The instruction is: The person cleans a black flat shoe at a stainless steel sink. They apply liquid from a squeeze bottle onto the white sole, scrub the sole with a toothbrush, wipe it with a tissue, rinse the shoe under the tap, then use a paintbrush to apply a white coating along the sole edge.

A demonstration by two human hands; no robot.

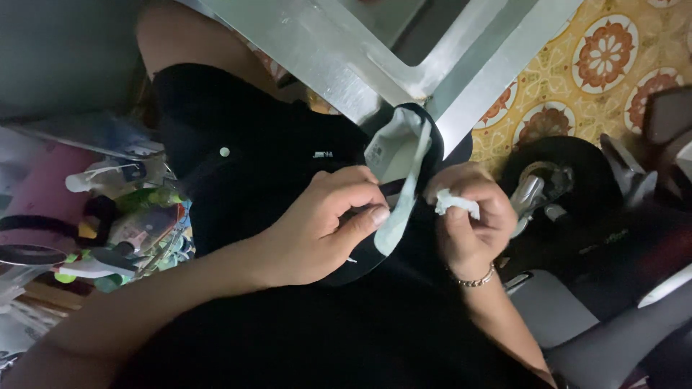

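Observation:
A black shoe (422, 155) with a pale greenish-white lining is held up between both hands, in front of a black shirt (252, 144). My left hand (324, 227) pinches the shoe's rim between thumb and fingers. My right hand (472, 220), with a thin bracelet on its wrist, grips a crumpled white tissue (454, 203) pressed against the shoe's edge. The lower part of the shoe is hidden behind my left hand.
A shiny metal frame (346, 57) crosses the top. Yellow floor tiles with red flower patterns (605, 50) lie at top right. Cluttered bottles and small items (122, 223) sit on the left. A dark round machine part (562, 180) stands to the right.

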